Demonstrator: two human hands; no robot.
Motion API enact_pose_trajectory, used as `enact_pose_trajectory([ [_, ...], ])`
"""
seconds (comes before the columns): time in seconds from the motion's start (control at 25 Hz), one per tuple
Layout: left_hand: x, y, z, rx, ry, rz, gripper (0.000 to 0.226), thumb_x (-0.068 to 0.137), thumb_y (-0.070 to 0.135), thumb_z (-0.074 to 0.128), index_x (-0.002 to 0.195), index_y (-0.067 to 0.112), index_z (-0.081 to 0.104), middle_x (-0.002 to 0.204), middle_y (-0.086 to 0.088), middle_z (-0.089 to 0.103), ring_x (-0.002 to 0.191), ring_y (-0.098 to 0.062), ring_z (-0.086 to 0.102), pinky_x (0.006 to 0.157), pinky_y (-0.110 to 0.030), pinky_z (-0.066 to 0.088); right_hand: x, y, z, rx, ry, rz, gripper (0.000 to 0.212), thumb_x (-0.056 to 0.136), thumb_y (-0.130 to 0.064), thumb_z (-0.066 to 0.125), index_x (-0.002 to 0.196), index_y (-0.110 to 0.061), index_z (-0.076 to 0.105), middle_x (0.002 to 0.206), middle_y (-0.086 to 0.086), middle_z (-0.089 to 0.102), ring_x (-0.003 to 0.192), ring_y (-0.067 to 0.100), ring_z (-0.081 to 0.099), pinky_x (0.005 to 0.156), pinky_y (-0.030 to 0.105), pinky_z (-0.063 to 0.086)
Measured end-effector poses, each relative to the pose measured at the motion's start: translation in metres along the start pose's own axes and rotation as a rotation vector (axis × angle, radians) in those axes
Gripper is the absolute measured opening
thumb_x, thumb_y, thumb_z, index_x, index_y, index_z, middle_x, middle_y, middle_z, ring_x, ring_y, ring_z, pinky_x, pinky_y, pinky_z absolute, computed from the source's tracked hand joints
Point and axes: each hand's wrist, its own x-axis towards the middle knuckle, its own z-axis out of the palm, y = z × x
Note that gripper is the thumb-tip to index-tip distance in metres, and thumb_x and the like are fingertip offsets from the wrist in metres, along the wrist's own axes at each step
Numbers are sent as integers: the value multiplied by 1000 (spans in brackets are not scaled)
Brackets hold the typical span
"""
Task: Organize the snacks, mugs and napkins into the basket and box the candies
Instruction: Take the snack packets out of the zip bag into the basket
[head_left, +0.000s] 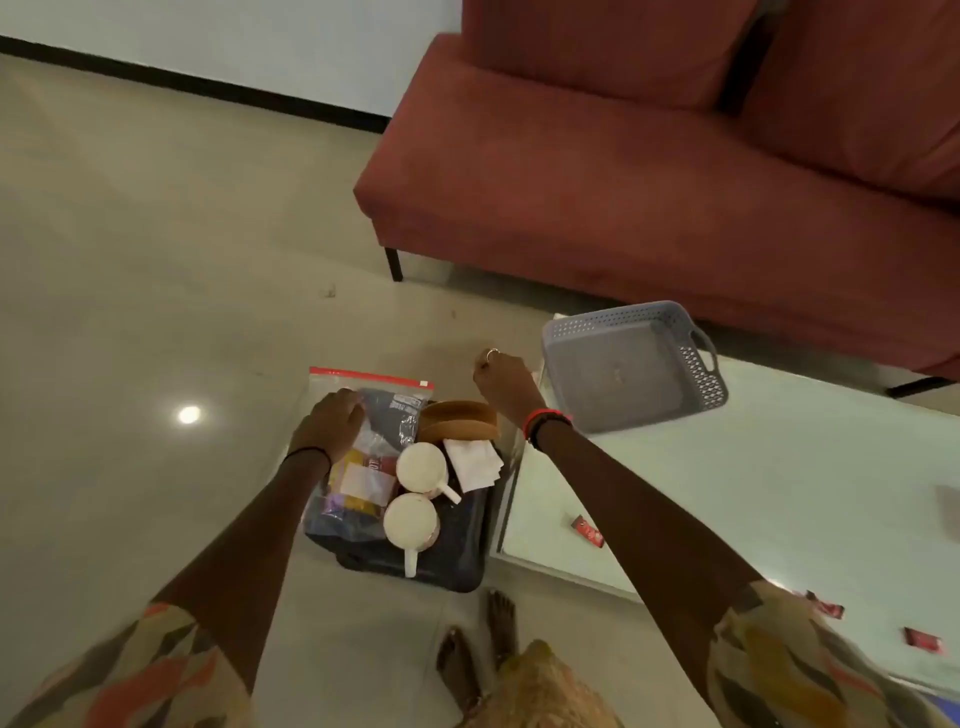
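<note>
A dark basket (460, 564) sits low beside the table's left end. It holds a clear zip bag of snacks (374, 467) with a red seal, two white mugs (421, 465) (410, 519), folded white napkins (474, 462) and a brown wooden piece (457, 420). My left hand (332, 423) grips the upper part of the snack bag. My right hand (501, 379) hovers past the basket's far right corner, fingers curled, with nothing visible in it. Three red candies (587, 531) (826, 605) (922, 640) lie on the white table (779, 493).
An empty grey perforated tray with handles (566, 343) stands on the table's far left corner. A red sofa (649, 182) runs behind the table. My bare feet (478, 654) are on the tiled floor (156, 286) just below the basket.
</note>
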Motion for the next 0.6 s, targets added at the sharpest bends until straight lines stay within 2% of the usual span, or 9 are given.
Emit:
enact_pose_trajectory([
  [0.2,56,-59,59,-63,-22,-132,26,88,6,40,103,-2,60,112,-27,60,105,-40,56,90,-43,44,79,20,72,-3,-105,58,26,89,-9,41,92,5,63,99,24,67,94,39,61,82,38,47],
  [0.36,77,-78,98,-92,43,-140,32,88,19,53,118,6,55,120,-20,53,106,-37,54,89,-46,47,129,38,120,-13,-195,80,26,89,-5,40,99,8,60,106,25,64,99,39,59,79,36,45],
  [0.44,87,-85,111,-34,89,-81,34,86,19,58,117,6,55,118,-20,52,106,-38,52,87,-47,46,154,44,140,-26,-287,97,25,90,-8,44,103,9,57,108,23,61,100,37,57,80,36,44],
  [0.52,92,-87,119,15,132,-44,33,84,18,60,114,4,55,115,-23,52,103,-39,51,85,-48,44,173,48,154,-66,-399,100,20,91,-18,52,88,1,58,89,15,58,80,27,55,74,36,43],
  [0.56,94,-89,121,34,150,-39,34,85,19,60,114,3,54,114,-23,52,103,-40,51,84,-48,44,178,46,158,-73,-433,99,25,89,-23,57,75,-3,57,75,10,53,65,20,48,63,33,41],
  [0.6,96,-90,122,45,166,-38,34,85,21,60,113,3,53,114,-24,53,103,-39,51,85,-48,44,183,45,163,-67,-451,84,29,86,-26,63,70,-2,58,68,9,51,56,15,41,54,27,37],
])
